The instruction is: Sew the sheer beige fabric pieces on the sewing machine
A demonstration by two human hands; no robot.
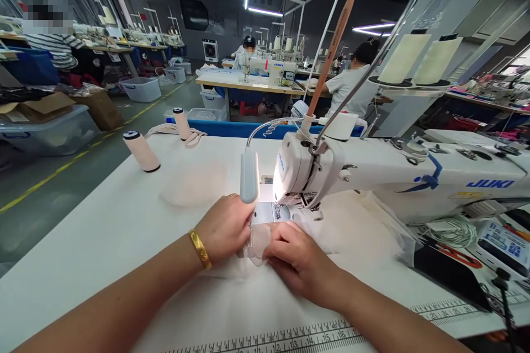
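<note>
White, thin fabric piece (259, 240) lies pinched between my two hands on the tabletop (103, 220), just before the needle. Far left of my left hand (226, 229) lie two pale thread spools (141, 151), tipped over. My left grip is closed on the fabric's left edge, a gold bangle (200, 249) at the wrist. A small lamp (249, 175) hangs just above that hand. My right hand (296, 256) presses the fabric's right side, fingers narrow. Beyond stands the white sewing machine (372, 171), marked JUKI in blue. A printed ruler (298, 337) runs along the near edge.

Fabric (257, 240) before machine (372, 174) — between hands
</note>
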